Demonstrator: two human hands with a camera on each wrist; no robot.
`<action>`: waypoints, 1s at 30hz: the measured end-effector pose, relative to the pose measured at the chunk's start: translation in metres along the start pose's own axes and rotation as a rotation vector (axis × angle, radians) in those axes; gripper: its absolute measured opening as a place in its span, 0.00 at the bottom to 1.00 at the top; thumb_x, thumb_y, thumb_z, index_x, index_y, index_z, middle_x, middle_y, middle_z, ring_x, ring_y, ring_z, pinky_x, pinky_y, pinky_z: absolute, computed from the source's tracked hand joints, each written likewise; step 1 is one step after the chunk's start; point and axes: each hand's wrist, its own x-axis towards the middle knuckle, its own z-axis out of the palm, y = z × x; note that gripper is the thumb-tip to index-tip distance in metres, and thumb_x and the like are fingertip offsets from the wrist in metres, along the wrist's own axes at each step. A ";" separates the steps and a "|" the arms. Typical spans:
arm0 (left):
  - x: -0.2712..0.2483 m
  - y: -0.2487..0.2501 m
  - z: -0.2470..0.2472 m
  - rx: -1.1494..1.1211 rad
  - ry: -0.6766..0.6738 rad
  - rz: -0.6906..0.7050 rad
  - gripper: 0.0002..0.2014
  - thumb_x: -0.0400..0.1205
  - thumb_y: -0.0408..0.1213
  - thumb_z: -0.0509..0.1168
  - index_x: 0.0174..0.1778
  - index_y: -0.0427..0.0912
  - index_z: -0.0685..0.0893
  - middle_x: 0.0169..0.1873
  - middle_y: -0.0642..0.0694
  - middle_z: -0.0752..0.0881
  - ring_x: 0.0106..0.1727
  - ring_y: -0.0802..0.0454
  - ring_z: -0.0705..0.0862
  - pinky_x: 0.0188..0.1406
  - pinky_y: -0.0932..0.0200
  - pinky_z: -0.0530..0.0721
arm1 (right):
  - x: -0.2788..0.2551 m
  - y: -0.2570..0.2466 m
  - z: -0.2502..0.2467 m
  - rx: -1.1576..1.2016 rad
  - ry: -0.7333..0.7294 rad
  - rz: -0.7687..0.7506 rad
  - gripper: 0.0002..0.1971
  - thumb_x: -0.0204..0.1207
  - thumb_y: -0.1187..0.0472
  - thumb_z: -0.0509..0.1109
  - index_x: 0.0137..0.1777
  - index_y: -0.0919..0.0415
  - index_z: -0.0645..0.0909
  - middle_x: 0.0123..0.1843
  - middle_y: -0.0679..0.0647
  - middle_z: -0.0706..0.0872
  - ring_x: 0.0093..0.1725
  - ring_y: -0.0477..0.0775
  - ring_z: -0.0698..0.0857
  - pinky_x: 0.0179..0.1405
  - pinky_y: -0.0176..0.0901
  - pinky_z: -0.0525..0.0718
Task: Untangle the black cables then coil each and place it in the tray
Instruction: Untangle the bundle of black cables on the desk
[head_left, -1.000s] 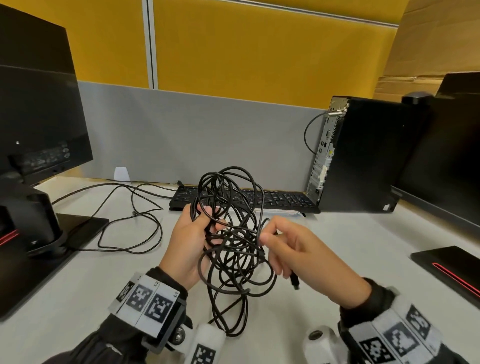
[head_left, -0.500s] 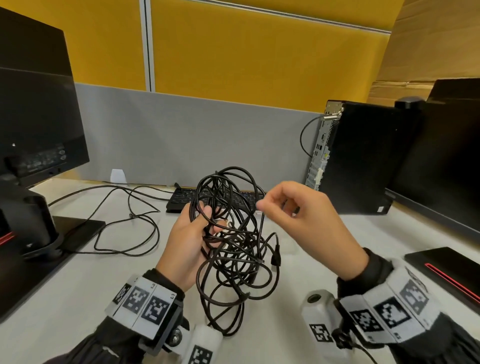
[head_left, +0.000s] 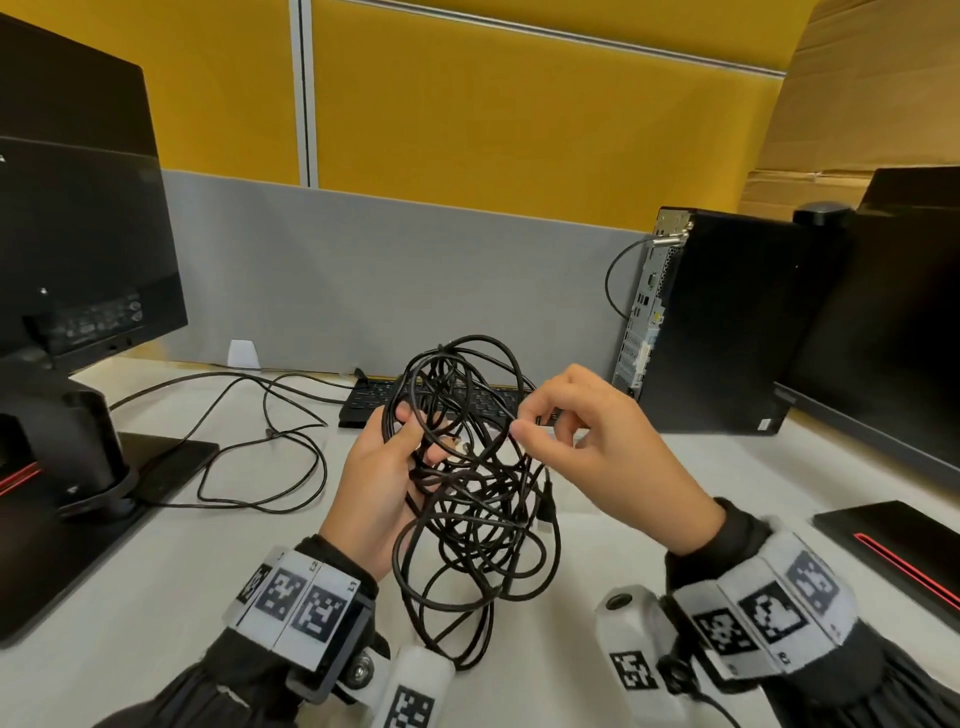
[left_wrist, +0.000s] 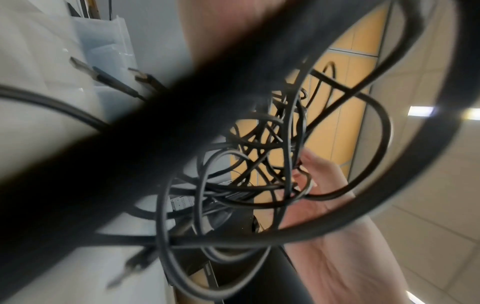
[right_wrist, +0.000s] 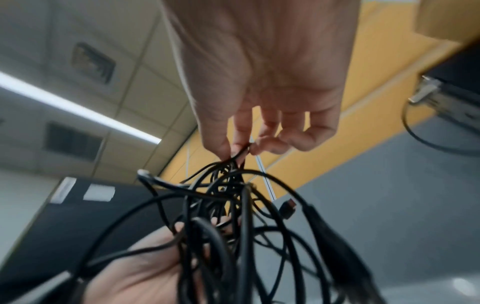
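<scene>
Both hands busy: your left hand (head_left: 382, 480) fist-grips the black cables (head_left: 470, 493) steady, right hand (head_left: 587, 447) pinches a 12-o'clock loop free.

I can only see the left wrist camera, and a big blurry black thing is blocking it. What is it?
Observer: It's one strand of the black cables, right up against the lens. The head view shows a whole tangle of them, and the left hand holds it up above the desk.
Operator: What's the other hand doing?
Observer: The right hand pinches one thin strand at the top of the tangle, between thumb and forefinger. The right wrist view shows that up close.
Operator: Is any cable free yet?
Observer: No. In the head view they all hang together in one knotted bunch.
</scene>
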 end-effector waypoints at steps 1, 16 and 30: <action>0.001 0.000 -0.001 0.007 0.003 0.000 0.09 0.86 0.31 0.54 0.41 0.45 0.72 0.24 0.51 0.77 0.24 0.58 0.73 0.16 0.66 0.74 | -0.003 0.001 -0.001 0.090 -0.009 0.030 0.07 0.75 0.57 0.72 0.36 0.50 0.81 0.40 0.43 0.74 0.33 0.42 0.74 0.40 0.29 0.72; 0.001 0.005 0.000 -0.071 0.028 -0.027 0.14 0.87 0.30 0.52 0.35 0.46 0.71 0.30 0.46 0.78 0.21 0.60 0.74 0.14 0.69 0.72 | -0.022 0.019 -0.007 0.801 -0.067 0.280 0.06 0.67 0.56 0.74 0.35 0.57 0.81 0.40 0.46 0.78 0.43 0.44 0.78 0.37 0.39 0.80; 0.002 0.000 0.004 -0.002 0.061 -0.077 0.04 0.85 0.30 0.55 0.46 0.41 0.72 0.35 0.44 0.78 0.20 0.59 0.78 0.12 0.71 0.70 | -0.006 -0.007 -0.001 0.919 -0.206 0.143 0.13 0.69 0.69 0.71 0.53 0.60 0.85 0.48 0.53 0.91 0.41 0.46 0.86 0.42 0.32 0.81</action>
